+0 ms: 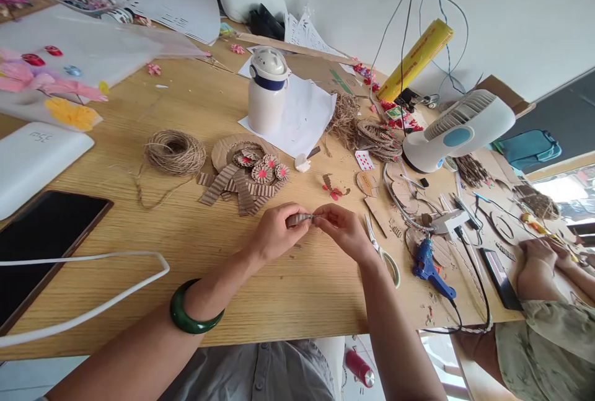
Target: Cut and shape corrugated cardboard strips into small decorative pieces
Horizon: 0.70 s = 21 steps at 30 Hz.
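Observation:
Over the table's front middle, my left hand [280, 232] is closed on a small folded strip of corrugated cardboard [298, 219]. My right hand [340, 227] pinches the strip's other end, its fingertips close to those of the left. Just beyond the hands lies a cardboard wreath [223, 152] with corrugated ribbon pieces and several rolled flowers [262, 171] with red centres. A coil of twine [175, 152] rests left of the wreath. Right of it are red petal pieces with brown leaves [334, 191]. Scissors [383, 253] with pale handles lie beside my right wrist.
A white bottle [266, 100] stands on paper behind the wreath. To the right are a blue glue gun [433, 269], a power strip [450, 223], cables and a white fan [460, 131]. A phone [46, 246] and white cable lie left. Another person's hands [539, 264] are at far right.

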Available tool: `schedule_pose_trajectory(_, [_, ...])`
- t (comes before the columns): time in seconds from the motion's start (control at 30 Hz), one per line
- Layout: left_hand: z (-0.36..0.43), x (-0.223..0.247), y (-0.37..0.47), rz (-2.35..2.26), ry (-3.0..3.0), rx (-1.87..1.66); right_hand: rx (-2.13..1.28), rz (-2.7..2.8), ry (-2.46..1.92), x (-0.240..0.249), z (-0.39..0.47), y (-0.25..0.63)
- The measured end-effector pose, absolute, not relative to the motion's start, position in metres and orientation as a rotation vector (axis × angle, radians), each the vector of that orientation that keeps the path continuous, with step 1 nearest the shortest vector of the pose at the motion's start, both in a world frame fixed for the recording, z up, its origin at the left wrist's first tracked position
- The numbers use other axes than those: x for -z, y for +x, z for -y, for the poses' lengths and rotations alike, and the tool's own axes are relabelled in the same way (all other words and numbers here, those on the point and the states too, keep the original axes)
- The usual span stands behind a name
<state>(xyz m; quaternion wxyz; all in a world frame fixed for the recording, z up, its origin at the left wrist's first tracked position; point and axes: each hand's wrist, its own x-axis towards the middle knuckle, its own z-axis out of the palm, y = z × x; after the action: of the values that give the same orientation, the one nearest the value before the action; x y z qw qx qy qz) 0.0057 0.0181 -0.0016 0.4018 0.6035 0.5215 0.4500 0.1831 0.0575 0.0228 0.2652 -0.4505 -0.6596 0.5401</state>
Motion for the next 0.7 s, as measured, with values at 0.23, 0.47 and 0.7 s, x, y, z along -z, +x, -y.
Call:
schedule_pose_trajectory(0.23, [-0.022, 0.001, 0.001, -1.490, 1.766, -1.382, -1.605, 1.577, -1.129, -0.010, -0.069, 0.184])
schedule_pose_trajectory(0.47, [-0.013, -0.004, 0.006, -1.434, 1.962, -1.542, -1.509, 1.364, -1.182, -0.002, -0.062, 0.185])
schedule_pose_trajectory(0.7, [-0.012, 0.002, 0.013, -1.362, 1.608, -1.442, -1.516, 1.487, -1.069, -0.006, -0.053, 0.177])
